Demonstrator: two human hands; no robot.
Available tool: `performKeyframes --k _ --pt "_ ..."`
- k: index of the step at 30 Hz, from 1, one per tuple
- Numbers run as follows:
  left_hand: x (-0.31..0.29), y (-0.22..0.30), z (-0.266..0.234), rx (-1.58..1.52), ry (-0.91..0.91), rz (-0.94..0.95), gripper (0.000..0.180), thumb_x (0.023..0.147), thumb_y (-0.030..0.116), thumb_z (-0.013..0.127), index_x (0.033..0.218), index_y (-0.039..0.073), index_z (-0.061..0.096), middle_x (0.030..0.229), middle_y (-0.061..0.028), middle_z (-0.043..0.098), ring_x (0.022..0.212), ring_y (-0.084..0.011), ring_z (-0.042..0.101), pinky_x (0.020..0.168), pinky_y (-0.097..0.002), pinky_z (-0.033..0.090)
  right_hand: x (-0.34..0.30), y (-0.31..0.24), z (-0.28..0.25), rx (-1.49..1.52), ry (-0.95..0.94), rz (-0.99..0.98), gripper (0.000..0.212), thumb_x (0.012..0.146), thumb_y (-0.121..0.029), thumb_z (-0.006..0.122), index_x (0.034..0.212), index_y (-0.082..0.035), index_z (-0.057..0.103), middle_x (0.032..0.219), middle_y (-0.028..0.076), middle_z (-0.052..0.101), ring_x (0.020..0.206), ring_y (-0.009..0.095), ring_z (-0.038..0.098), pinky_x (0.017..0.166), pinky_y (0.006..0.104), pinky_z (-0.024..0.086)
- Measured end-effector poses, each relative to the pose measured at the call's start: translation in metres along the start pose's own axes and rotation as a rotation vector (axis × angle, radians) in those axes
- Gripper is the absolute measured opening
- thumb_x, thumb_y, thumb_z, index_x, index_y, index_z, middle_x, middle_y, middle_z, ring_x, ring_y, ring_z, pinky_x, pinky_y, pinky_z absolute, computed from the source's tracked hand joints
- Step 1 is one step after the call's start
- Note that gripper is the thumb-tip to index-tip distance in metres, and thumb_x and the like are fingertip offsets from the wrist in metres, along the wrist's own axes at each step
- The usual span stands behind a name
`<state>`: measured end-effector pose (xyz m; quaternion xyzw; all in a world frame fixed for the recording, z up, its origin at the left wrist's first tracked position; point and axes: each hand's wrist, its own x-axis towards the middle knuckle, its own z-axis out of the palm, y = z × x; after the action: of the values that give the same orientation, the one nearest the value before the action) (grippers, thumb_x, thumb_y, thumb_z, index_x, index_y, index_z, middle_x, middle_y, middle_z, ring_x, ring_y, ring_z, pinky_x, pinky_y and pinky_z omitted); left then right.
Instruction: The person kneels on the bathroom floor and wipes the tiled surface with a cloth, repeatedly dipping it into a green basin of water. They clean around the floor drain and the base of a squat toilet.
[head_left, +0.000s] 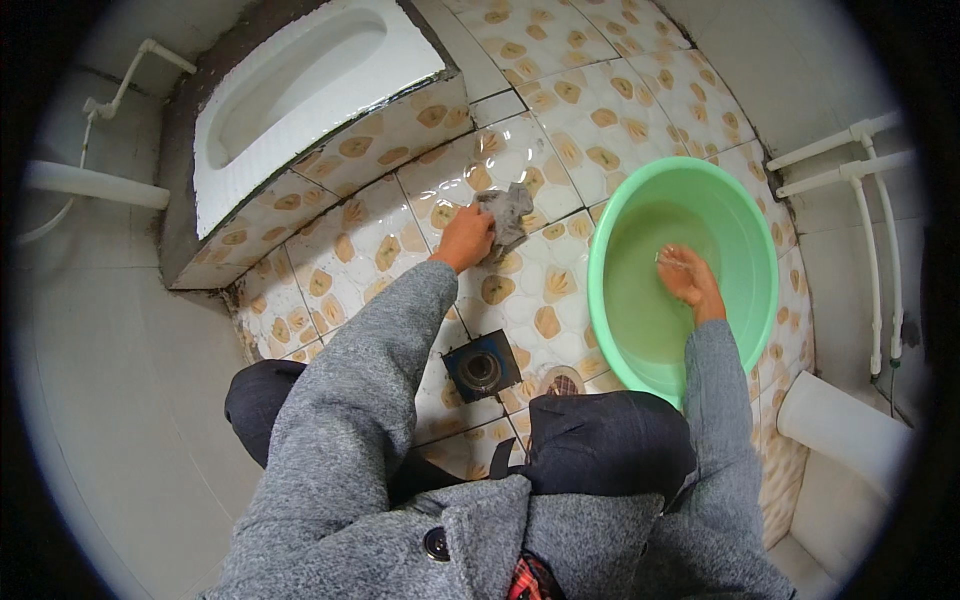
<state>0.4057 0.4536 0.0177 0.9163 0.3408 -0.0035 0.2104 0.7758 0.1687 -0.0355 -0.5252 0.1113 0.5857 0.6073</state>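
Note:
My left hand (466, 240) grips a crumpled grey cloth (508, 213) at its near edge, low over the wet patterned floor tiles (545, 320). To the right stands a large light green basin (599, 290), part filled with cloudy, yellowish water (640, 315). Inside the basin my right hand (688, 276) is cupped, palm turned up, with its fingers stretched and a wet shine on them. It holds no solid object. Whether the back of this hand touches the water I cannot tell.
A white squat toilet (300, 80) sits on a raised tiled step at the back left. Before my knees lies a square floor drain (481, 367). White pipes (850, 165) run along the right wall, above a thick white pipe (840, 425). Another pipe (100, 185) crosses at left.

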Motion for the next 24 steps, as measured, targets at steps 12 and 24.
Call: performKeyframes --k 12,24 --pt "0.037 0.027 0.035 -0.062 0.327 0.169 0.030 0.081 0.013 0.057 0.111 0.012 0.063 0.097 -0.0104 0.057 0.085 -0.0316 0.056 0.069 -0.0430 0.047 -0.113 -0.052 0.160 -0.120 -0.169 -0.210 0.038 0.096 -0.019 0.051 0.127 0.003 0.052 0.133 0.015 0.052 0.121 0.024 0.052 0.099 0.0390 0.046" --pt "0.047 -0.013 -0.007 -1.005 -0.018 -0.215 0.028 0.088 0.017 0.055 0.108 0.000 0.066 0.096 -0.0083 0.068 0.090 -0.0212 0.061 0.086 -0.0326 0.047 -0.034 -0.050 -0.050 0.093 0.178 -0.068 0.028 0.092 -0.019 0.053 0.111 0.001 0.061 0.106 0.016 0.063 0.096 0.027 0.061 0.090 0.0372 0.049"
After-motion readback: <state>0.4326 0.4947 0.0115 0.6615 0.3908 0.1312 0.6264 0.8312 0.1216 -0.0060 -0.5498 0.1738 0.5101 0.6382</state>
